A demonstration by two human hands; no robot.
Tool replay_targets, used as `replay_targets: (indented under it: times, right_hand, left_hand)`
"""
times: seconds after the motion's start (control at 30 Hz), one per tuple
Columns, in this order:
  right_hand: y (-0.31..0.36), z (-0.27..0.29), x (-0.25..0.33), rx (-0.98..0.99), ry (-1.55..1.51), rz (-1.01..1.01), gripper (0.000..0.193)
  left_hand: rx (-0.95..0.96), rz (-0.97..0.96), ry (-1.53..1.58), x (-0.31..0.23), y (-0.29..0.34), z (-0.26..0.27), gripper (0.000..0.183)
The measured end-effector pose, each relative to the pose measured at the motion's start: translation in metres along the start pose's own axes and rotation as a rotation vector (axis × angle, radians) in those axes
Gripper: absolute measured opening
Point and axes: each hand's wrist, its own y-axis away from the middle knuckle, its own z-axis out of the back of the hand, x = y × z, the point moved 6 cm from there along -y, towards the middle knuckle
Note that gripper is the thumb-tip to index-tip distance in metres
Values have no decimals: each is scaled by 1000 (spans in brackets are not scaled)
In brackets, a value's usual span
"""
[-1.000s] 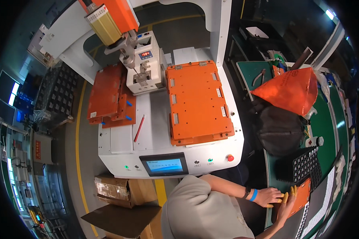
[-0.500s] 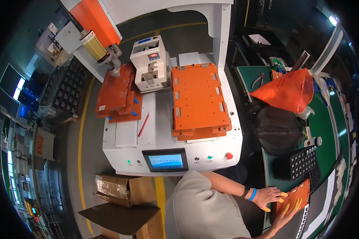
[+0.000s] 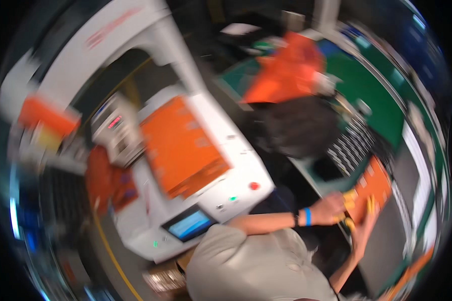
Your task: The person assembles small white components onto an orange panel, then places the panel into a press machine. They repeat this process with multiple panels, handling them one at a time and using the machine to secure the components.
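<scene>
At the right, both of my hands are at a flat orange plate (image 3: 375, 183) by the near end of the green bench. My left hand (image 3: 329, 208), with a blue band at the wrist, has its yellow-covered fingertips closed on the plate's left edge. My right hand (image 3: 365, 232) comes up from below. Its fingers, also with yellow covers, close on the plate's lower end. Motion blur hides the exact finger contacts and any small parts between them.
Left of me stands a white machine (image 3: 246, 168) bearing a large orange fixture (image 3: 181, 145), a small screen (image 3: 190, 222) and a red button (image 3: 254, 185). On the green bench (image 3: 371, 85) are a black tray (image 3: 354, 145) of small parts and an orange-red bag (image 3: 291, 65). A dark bag-like thing (image 3: 301, 125) sits beside it.
My view has swung to the right and tilted, so the machine appears further left and the picture is smeared. Both hands stay at the orange plate, which appears slightly higher.
</scene>
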Motion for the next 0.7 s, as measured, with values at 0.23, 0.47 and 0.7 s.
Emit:
replay_targets:
  times: [0.23,0.47,0.7]
  right_hand:
    - [18,18,-30,-29,7,-249,88]
    - [33,4,-3,58,134,-317,81]
    - [33,-2,-7,-42,26,-318,85]
  left_hand:
    - [86,119,-233,19,7,-18,54]
    - [117,91,-231,15,5,-24,50]
    - [116,86,-241,18,7,-23,54]
